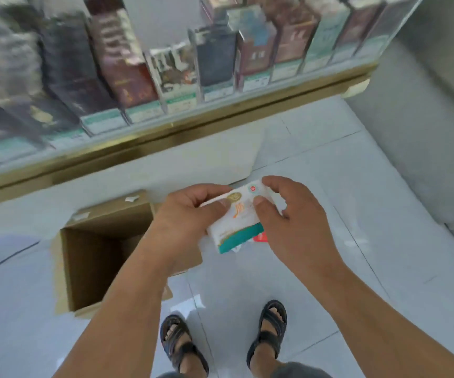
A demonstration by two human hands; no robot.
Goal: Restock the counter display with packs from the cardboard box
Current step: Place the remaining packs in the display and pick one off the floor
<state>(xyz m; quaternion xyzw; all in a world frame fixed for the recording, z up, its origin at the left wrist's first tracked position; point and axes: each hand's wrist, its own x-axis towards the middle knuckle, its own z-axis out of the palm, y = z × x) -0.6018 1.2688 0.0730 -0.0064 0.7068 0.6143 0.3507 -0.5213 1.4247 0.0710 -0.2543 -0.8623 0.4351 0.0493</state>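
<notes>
white pack (pixel 235 218) in left hand (pixel 185 216) and right hand (pixel 288 216) above cardboard box (pixel 92 257)

The packs (pixel 127 69) in the counter display (pixel 193 124) are motion-blurred. Their print and the price labels (pixel 182 100) below them are unreadable, and the rows run off the top and left edges. The left hand (pixel 190 214) and right hand (pixel 294 216) cover both ends of the white pack (pixel 236 225). A red thing (pixel 260 237) beneath it is mostly hidden. The left forearm (pixel 138 268) hides the right wall of the cardboard box (pixel 92 257).
</notes>
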